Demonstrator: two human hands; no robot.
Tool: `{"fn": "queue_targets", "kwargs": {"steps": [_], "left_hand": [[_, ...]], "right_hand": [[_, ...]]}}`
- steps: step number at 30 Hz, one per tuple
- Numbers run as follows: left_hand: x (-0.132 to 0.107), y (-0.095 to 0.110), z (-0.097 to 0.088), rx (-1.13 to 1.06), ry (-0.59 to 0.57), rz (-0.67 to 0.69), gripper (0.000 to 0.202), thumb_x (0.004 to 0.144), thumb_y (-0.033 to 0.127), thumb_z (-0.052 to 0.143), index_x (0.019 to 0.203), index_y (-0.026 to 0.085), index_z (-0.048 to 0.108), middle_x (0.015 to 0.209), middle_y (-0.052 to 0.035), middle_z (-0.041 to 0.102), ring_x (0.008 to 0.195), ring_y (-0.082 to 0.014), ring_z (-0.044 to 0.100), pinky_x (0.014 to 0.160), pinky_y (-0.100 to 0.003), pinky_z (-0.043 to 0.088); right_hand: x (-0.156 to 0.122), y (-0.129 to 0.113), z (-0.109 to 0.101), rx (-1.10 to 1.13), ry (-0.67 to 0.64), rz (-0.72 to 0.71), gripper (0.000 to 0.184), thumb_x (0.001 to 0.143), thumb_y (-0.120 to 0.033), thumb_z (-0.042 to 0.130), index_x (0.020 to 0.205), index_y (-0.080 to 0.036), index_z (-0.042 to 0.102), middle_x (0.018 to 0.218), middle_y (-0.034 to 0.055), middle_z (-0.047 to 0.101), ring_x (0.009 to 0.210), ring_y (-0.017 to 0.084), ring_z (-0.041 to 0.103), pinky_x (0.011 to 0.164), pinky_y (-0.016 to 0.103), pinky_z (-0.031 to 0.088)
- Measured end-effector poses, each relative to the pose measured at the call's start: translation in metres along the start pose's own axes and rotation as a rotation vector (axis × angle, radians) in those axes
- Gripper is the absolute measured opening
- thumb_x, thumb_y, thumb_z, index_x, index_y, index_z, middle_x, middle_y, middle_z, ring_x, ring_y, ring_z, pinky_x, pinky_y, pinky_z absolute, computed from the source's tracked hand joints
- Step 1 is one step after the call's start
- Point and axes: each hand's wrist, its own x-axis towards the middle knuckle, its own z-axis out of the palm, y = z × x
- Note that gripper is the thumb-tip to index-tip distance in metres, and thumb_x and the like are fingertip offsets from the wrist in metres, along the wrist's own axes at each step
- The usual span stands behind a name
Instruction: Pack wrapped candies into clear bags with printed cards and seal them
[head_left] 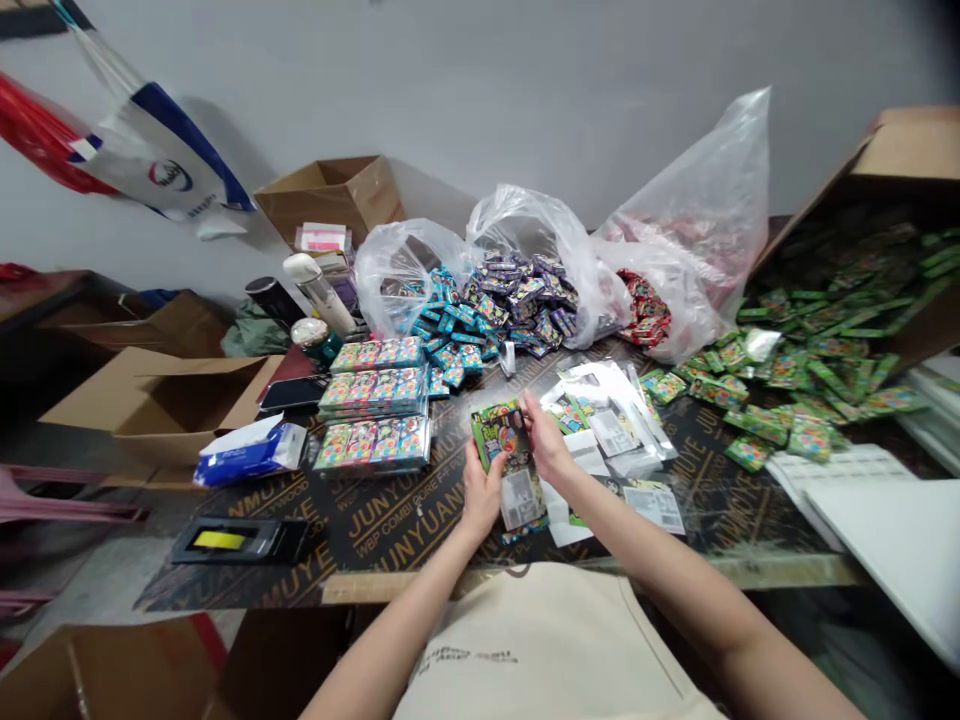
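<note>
Over the dark printed board, my two hands hold a green and black printed packet (497, 432) between them. My left hand (482, 490) is closed round its lower left side, thumb across the front. At its upper right edge, my right hand (546, 440) pinches it with fingers and thumb. Just below lies a flat piece with a pale label (519, 500), partly hidden by the packet. Right of my hands, clear printed pouches (611, 425) lie in a loose pile, some with barcode labels. Stacked trays of colourful small packs (371, 445) stand to the left.
Plastic bags hold blue packets (446, 320), purple packets (525, 300) and red packets (645, 312) along the wall. Green packets (814, 380) spill from a carton (915, 145) at right. An open box (187, 390), a blue pack (255, 455) and a black tray (240, 540) are at left.
</note>
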Motion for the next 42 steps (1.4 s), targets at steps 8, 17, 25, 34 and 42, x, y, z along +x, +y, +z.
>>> {"fn": "queue_targets", "kwargs": {"steps": [8, 17, 25, 34, 42], "left_hand": [[-0.031, 0.028, -0.007, -0.133, -0.190, -0.009, 0.028, 0.078, 0.029, 0.056, 0.103, 0.018, 0.048, 0.095, -0.0031, 0.058, 0.089, -0.0166, 0.054, 0.082, -0.029, 0.041], [-0.015, 0.068, -0.001, -0.726, -0.059, -0.406, 0.031, 0.076, 0.040, 0.055, 0.077, 0.011, 0.066, 0.070, -0.0043, 0.066, 0.068, -0.0158, 0.061, 0.066, -0.025, 0.046], [0.012, 0.076, -0.029, -0.427, -0.187, -0.171, 0.020, 0.069, 0.025, 0.066, 0.087, 0.017, 0.069, 0.080, -0.0032, 0.067, 0.074, -0.0137, 0.061, 0.069, -0.024, 0.046], [0.030, 0.086, -0.044, 0.002, -0.327, 0.028, 0.016, 0.065, 0.029, 0.070, 0.074, 0.015, 0.071, 0.073, -0.0054, 0.069, 0.069, -0.0175, 0.063, 0.064, -0.026, 0.049], [0.035, 0.092, -0.042, 0.152, -0.399, 0.186, 0.010, 0.072, 0.023, 0.063, 0.069, 0.014, 0.069, 0.066, -0.0051, 0.066, 0.063, -0.0154, 0.060, 0.059, -0.024, 0.046]], "right_hand": [[-0.037, -0.009, -0.016, 0.126, 0.174, -0.050, 0.015, 0.067, -0.034, 0.062, 0.064, -0.019, 0.058, 0.056, -0.0067, 0.057, 0.052, 0.010, 0.050, 0.053, 0.021, 0.041], [-0.069, -0.008, -0.007, 0.002, 0.122, -0.253, 0.006, 0.069, -0.021, 0.056, 0.071, -0.020, 0.061, 0.069, -0.0027, 0.065, 0.065, 0.014, 0.059, 0.063, 0.026, 0.045], [-0.059, -0.013, -0.016, 0.048, 0.008, -0.178, 0.014, 0.073, -0.030, 0.060, 0.082, -0.021, 0.065, 0.077, 0.0011, 0.069, 0.076, 0.019, 0.064, 0.073, 0.033, 0.048], [-0.055, -0.034, -0.036, -0.431, -0.047, -0.383, 0.015, 0.070, -0.032, 0.067, 0.081, -0.023, 0.072, 0.083, 0.0024, 0.071, 0.077, 0.019, 0.063, 0.072, 0.032, 0.049], [-0.049, -0.041, -0.042, -0.548, -0.188, -0.388, 0.017, 0.072, -0.033, 0.063, 0.079, -0.019, 0.069, 0.068, 0.0016, 0.067, 0.056, 0.013, 0.058, 0.054, 0.025, 0.047]]}}
